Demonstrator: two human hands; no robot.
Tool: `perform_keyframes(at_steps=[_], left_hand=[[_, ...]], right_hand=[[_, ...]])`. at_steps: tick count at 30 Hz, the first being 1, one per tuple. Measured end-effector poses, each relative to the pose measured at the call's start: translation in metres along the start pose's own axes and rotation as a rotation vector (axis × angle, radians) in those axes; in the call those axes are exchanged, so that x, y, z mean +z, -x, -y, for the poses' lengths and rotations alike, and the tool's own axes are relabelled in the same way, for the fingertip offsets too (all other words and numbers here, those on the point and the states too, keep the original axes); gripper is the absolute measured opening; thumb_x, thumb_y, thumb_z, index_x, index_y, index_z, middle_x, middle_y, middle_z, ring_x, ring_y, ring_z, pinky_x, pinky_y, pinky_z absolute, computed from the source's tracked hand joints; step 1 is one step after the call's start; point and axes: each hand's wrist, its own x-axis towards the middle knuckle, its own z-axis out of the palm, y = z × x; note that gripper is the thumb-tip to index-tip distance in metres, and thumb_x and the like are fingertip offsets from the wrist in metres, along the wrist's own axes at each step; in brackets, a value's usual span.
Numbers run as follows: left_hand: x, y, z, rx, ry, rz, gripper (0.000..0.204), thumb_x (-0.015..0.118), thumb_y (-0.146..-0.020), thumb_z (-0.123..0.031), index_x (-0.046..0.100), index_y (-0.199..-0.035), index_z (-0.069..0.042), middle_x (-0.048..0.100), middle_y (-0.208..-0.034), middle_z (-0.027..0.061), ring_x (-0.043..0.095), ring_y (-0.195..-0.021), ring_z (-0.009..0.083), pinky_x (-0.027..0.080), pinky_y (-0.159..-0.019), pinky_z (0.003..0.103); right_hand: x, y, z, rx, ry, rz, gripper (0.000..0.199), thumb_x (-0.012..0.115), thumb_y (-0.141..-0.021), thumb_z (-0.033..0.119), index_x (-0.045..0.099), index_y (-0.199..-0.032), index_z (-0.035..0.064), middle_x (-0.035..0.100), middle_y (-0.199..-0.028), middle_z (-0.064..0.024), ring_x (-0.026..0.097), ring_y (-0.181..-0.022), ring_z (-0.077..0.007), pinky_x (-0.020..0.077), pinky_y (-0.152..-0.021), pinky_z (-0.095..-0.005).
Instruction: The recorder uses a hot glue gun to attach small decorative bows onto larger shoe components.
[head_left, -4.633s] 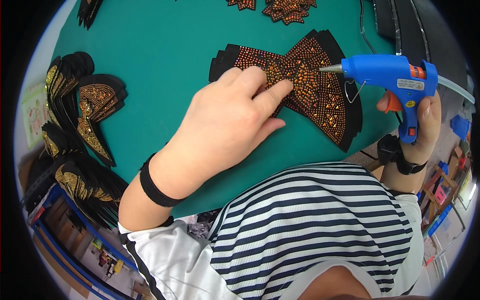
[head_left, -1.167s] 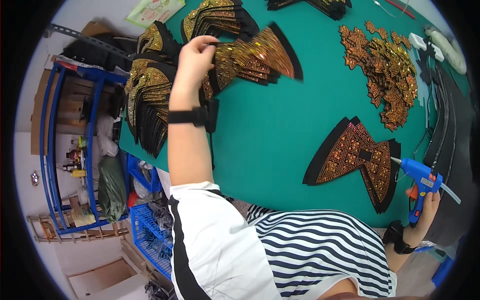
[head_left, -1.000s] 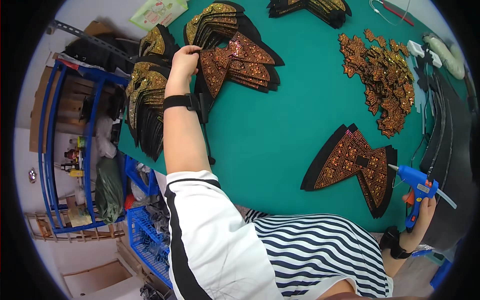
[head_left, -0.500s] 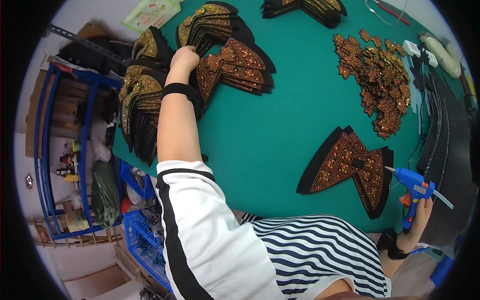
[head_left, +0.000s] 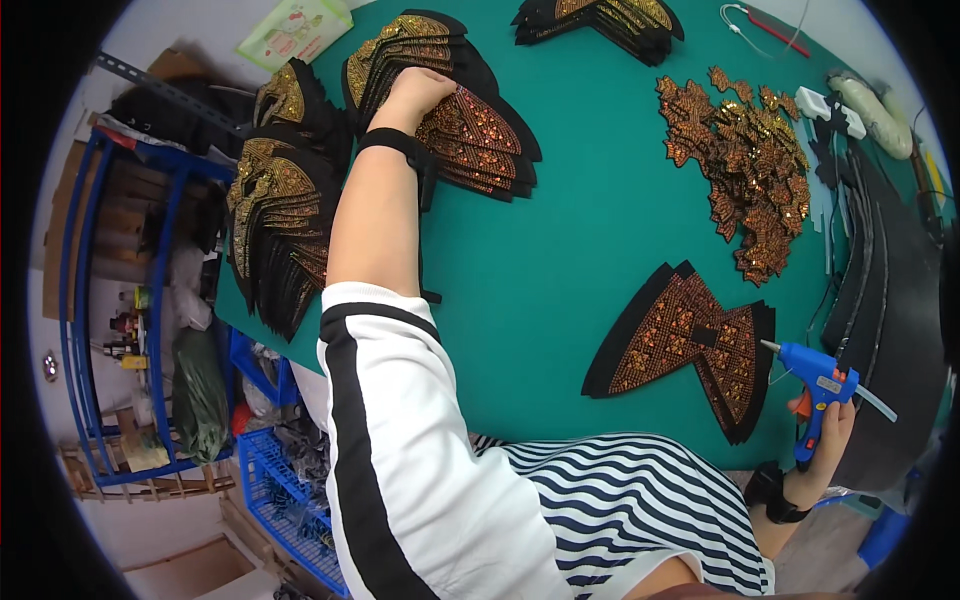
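My right hand (head_left: 833, 438) is wrapped round the grip of a blue hot glue gun (head_left: 812, 368) with an orange trigger and a pale glue stick out of its back. The nozzle points left, close to a pile of bow-shaped black pieces (head_left: 650, 335) covered in copper-orange sequins, a small dark patch at the narrow middle. At the far left, my left hand (head_left: 420, 92) lies closed over the upper edge of a stack of red-sequined black pieces (head_left: 485, 140). The hand covers that edge; whatever its fingers pinch is hidden.
Gold-decorated black stacks (head_left: 290, 190) crowd the table's left side; another stack (head_left: 605, 25) lies at the far edge. A heap of small copper-gold sequined appliqués (head_left: 735, 165) sits at right. Beyond it are a white power strip (head_left: 830, 110) and black sheet material (head_left: 890, 300). A blue shelf (head_left: 165, 300) stands left.
My left hand has shifted right, from between the stacks onto the red-sequined stack's upper edge. My right hand keeps holding the glue gun beside the bow-shaped pile.
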Motion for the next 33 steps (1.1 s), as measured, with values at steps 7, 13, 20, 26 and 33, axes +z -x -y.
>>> perform_keyframes(at_steps=[7,13,20,26,33], left_hand=[[-0.017,0.012,-0.01,-0.093,-0.002,0.192,0.027,0.064,-0.077,-0.02,0.063,-0.099,-0.004,0.061,-0.098,0.0068,0.052,-0.094,0.0163,0.039,-0.082,0.031],[-0.017,0.007,-0.001,0.038,-0.133,0.204,0.029,0.063,-0.077,-0.02,0.063,-0.099,-0.002,0.064,-0.094,0.0086,0.057,-0.087,0.0172,0.042,-0.079,0.03],[0.017,0.04,-0.091,0.373,-0.198,0.044,0.03,0.059,-0.079,-0.019,0.061,-0.099,0.003,0.065,-0.092,0.0117,0.06,-0.084,0.0169,0.046,-0.075,0.029],[0.121,0.108,-0.192,0.782,-0.233,0.361,0.022,0.058,-0.078,-0.018,0.063,-0.095,-0.004,0.063,-0.09,0.0127,0.06,-0.087,0.0242,0.046,-0.076,0.032],[0.206,0.18,-0.235,0.942,-0.224,0.42,0.022,0.064,-0.072,-0.025,0.062,-0.072,-0.003,0.06,-0.071,0.012,0.059,-0.072,0.0275,0.048,-0.064,0.036]], right_hand=[[0.003,0.0,0.0,0.002,0.006,0.025,0.05,0.051,-0.084,0.039,0.046,-0.109,-0.0033,0.062,-0.078,-0.0125,0.059,-0.067,-0.0143,0.0416,-0.056,-0.0216],[0.003,0.002,0.002,0.025,-0.023,-0.003,0.052,0.054,-0.083,0.038,0.044,-0.112,-0.0045,0.061,-0.084,-0.0137,0.06,-0.07,-0.0176,0.0452,-0.06,-0.0241],[0.017,-0.007,0.012,0.088,-0.188,0.074,0.057,0.059,-0.079,0.037,0.045,-0.113,-0.0078,0.06,-0.09,-0.0157,0.062,-0.074,-0.0225,0.0504,-0.068,-0.0317],[0.02,-0.011,0.003,0.067,-0.319,0.192,0.053,0.06,-0.08,0.032,0.047,-0.112,-0.0074,0.06,-0.094,-0.0169,0.062,-0.077,-0.0239,0.0503,-0.069,-0.0333],[0.004,-0.004,-0.006,0.093,-0.324,0.144,0.055,0.061,-0.079,0.035,0.047,-0.112,-0.0065,0.059,-0.095,-0.0162,0.062,-0.076,-0.0238,0.0499,-0.069,-0.0329]])
